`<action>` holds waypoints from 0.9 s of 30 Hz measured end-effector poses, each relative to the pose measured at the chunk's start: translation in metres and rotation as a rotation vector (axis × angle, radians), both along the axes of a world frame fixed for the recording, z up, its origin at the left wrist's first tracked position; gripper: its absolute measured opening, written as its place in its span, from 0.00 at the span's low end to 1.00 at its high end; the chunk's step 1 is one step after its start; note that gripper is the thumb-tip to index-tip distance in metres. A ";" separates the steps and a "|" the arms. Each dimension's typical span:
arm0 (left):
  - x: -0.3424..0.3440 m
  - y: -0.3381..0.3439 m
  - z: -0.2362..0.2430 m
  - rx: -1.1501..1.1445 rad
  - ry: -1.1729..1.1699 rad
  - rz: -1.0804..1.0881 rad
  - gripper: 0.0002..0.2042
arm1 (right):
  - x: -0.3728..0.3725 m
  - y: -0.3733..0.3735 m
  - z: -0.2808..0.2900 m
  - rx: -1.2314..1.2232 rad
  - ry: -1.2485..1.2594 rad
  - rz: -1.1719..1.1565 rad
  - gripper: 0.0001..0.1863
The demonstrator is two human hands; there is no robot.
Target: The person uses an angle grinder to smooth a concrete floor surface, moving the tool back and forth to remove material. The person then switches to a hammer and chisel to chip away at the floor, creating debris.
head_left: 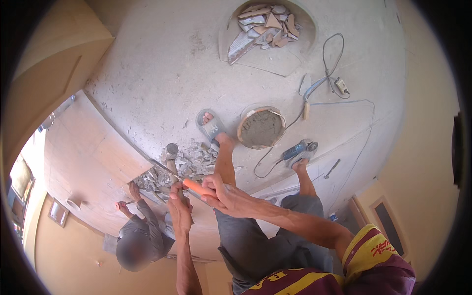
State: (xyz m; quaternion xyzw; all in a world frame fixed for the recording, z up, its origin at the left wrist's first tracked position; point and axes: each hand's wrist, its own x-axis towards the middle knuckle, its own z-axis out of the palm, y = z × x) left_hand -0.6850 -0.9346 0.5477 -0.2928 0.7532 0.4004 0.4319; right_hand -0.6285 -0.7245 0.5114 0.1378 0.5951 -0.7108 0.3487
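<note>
My left hand [180,204] is closed around the wooden handle of a hammer [173,163], whose dark head points away from me. Just to its right, my right hand [222,195] grips an orange-handled tool [196,187]. A thin dark shaft lies in line with the orange part on its far left side; I cannot tell for certain whether it belongs to it. Beneath and beyond both hands lies a heap of broken grey rubble [196,160], along the edge of the pale raised floor layer [98,147].
Another person [150,236] crouches at lower left, hands near the layer's edge. A bucket of grey mortar [261,128] stands beyond my feet. An angle grinder [298,149] with its cable, a trowel [306,96] and a plug [341,85] lie right. Tile shards [273,24] fill a far basin.
</note>
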 end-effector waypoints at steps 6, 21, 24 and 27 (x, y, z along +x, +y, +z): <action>0.061 0.187 0.120 0.070 0.281 -0.218 0.18 | 0.113 0.109 0.129 0.041 0.247 -0.289 0.26; 0.473 0.568 0.297 0.169 -0.200 -1.093 0.21 | 0.547 0.390 0.219 -0.813 -0.493 -1.574 0.15; 0.516 0.617 0.318 0.281 -0.170 -1.177 0.22 | 0.620 0.465 0.227 -0.854 -0.471 -1.861 0.13; 0.517 0.657 0.326 0.471 -0.285 -0.889 0.21 | 0.709 0.489 0.174 -0.567 -0.606 -1.972 0.11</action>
